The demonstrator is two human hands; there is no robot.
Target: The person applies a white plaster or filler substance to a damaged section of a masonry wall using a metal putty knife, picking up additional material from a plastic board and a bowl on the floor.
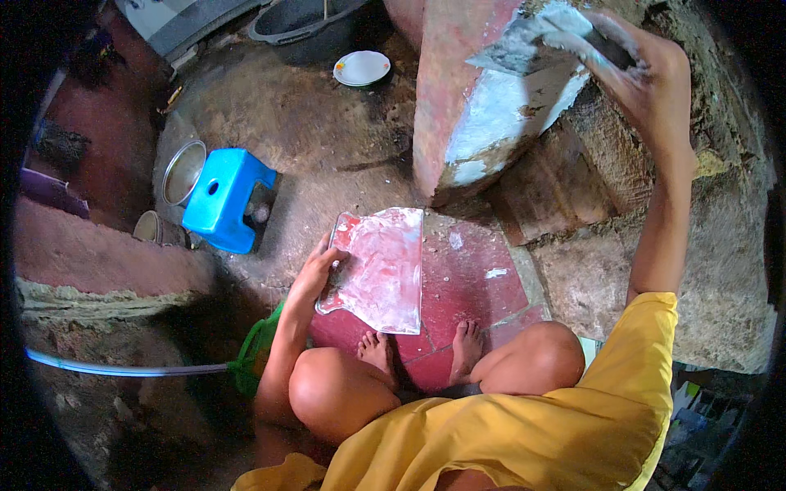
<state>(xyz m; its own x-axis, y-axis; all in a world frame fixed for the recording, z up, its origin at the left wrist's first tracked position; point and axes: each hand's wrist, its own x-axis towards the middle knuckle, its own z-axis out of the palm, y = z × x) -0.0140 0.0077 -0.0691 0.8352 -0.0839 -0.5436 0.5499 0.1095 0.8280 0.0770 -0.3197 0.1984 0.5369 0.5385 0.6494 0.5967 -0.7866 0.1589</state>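
My left hand (311,274) grips the left edge of a thin reddish board (377,266) smeared with white putty, thumb on top. The board is above the red-tiled floor, just ahead of my feet. Up at the right, my right hand (639,69) is closed around a flat, putty-covered scraper (512,53), its fingers coated white. The blade lies against the end of a low pinkish wall (446,90). Fresh white putty (508,110) covers part of that wall end, with rough patches near its lower edge. The scraper's handle is mostly hidden by my hand.
A blue plastic stool (221,196) stands at the left beside a round metal pan (184,172). Farther back are a white plate (361,68) and a dark basin (307,29). A pale hose (131,371) and green netting (255,348) lie near my left arm.
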